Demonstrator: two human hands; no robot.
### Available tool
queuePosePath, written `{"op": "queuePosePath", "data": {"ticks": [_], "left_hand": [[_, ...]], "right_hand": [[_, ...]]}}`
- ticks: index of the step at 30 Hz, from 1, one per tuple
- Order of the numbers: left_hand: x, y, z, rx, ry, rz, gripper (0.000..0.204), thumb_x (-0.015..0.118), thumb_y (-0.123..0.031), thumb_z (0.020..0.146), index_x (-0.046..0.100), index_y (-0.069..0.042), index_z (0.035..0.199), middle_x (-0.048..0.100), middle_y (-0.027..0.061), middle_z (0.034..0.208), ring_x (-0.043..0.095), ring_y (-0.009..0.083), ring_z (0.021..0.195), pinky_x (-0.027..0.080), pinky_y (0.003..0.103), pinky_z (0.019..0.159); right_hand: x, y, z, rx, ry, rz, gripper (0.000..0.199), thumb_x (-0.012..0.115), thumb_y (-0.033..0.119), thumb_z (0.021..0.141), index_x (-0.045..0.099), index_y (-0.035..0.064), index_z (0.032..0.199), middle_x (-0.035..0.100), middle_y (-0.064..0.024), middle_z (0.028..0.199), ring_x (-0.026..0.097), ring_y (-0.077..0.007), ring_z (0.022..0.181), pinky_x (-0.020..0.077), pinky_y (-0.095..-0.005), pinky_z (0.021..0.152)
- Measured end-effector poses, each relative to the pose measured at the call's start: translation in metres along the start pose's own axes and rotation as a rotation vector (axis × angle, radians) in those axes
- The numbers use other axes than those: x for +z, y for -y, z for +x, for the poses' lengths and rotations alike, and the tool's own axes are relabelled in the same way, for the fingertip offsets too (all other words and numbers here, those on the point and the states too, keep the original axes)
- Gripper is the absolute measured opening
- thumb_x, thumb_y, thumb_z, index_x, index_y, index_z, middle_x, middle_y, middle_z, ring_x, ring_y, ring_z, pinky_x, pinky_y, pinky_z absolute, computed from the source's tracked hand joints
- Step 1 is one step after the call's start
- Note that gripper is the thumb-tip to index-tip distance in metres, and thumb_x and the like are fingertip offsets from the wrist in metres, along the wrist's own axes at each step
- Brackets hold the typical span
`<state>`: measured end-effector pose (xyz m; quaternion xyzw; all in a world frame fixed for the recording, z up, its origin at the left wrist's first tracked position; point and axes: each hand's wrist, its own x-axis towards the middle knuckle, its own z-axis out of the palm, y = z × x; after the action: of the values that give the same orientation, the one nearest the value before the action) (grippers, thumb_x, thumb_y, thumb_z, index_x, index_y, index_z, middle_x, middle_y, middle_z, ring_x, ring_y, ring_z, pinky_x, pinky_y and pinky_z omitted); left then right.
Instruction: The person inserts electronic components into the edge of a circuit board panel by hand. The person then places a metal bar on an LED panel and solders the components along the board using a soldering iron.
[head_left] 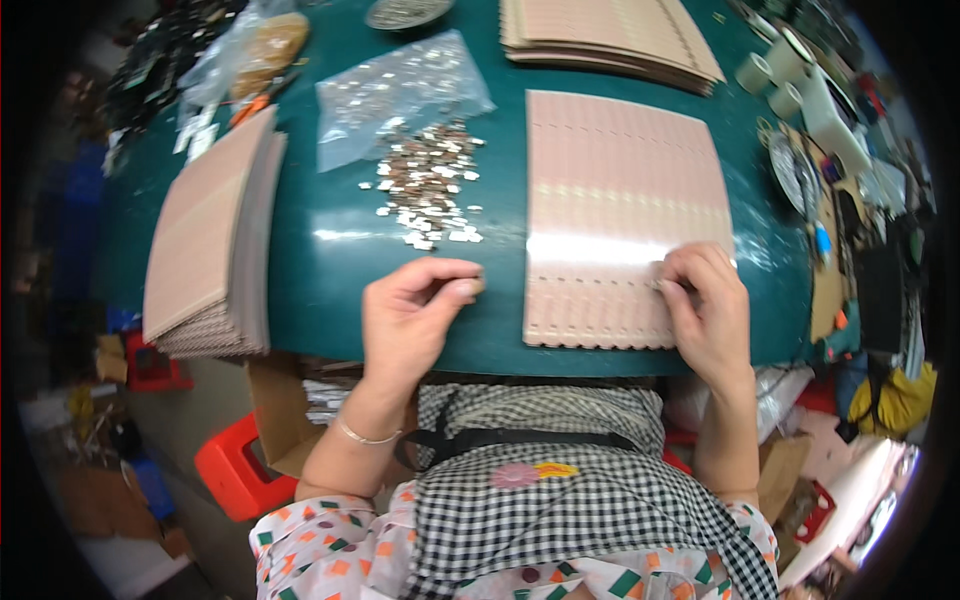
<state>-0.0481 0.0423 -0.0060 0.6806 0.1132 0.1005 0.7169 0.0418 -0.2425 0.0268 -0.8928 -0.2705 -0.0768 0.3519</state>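
Pink sheet [620, 150] beneath right fingers [692, 264]

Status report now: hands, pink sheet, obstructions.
Left hand pinched, contents unclear. Right hand over right side of pink sheet, partly covering it. Metal pieces heaped left of sheet.

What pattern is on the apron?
The apron is black-and-white checked, with a pink and yellow patch; it shows best in the head view.

Left hand [412, 315], right hand [708, 300] well apart, both in thumb-to-finger pinch; forearms [725, 435] bare, angled forward.
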Motion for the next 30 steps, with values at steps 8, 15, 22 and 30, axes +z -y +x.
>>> {"op": "queuePosePath", "data": {"ticks": [8,15,22,30], "left_hand": [[0.012,0.006,-0.007,0.006,0.077,-0.008,0.012,0.071,0.004,0.089,0.071,0.004,0.101,0.072,0.0110,0.094,0.068,0.0151,0.087,0.055,0.027,0.079],[0.014,0.008,-0.010,0.014,0.066,-0.002,0.012,0.070,0.007,0.088,0.070,0.005,0.100,0.072,0.0111,0.093,0.068,0.0161,0.087,0.055,0.028,0.081],[0.012,0.011,-0.007,0.060,0.094,0.131,0.011,0.070,0.006,0.088,0.070,0.006,0.099,0.071,0.0112,0.093,0.068,0.0163,0.087,0.055,0.028,0.081],[0.013,0.006,-0.007,0.090,0.115,0.135,0.011,0.070,0.005,0.088,0.070,0.006,0.099,0.071,0.0119,0.093,0.068,0.0163,0.086,0.055,0.027,0.080]], "right_hand": [[0.000,-0.007,-0.008,-0.026,0.007,-0.021,0.014,0.069,-0.006,0.072,0.060,0.0002,0.080,0.061,-0.0112,0.089,0.059,-0.0312,0.090,0.0485,-0.0387,0.078],[0.003,-0.003,-0.002,-0.057,0.072,-0.061,0.013,0.069,-0.006,0.072,0.061,0.0005,0.080,0.061,-0.0107,0.090,0.059,-0.0310,0.092,0.0487,-0.0384,0.079],[0.007,-0.004,0.000,-0.047,0.067,-0.078,0.014,0.070,-0.005,0.071,0.062,0.0015,0.080,0.062,-0.0100,0.088,0.060,-0.0300,0.090,0.0487,-0.0389,0.077],[0.011,-0.002,0.001,-0.138,0.035,-0.157,0.015,0.072,-0.003,0.068,0.063,0.0013,0.080,0.062,-0.0094,0.084,0.060,-0.0305,0.086,0.0490,-0.0392,0.075]]}}
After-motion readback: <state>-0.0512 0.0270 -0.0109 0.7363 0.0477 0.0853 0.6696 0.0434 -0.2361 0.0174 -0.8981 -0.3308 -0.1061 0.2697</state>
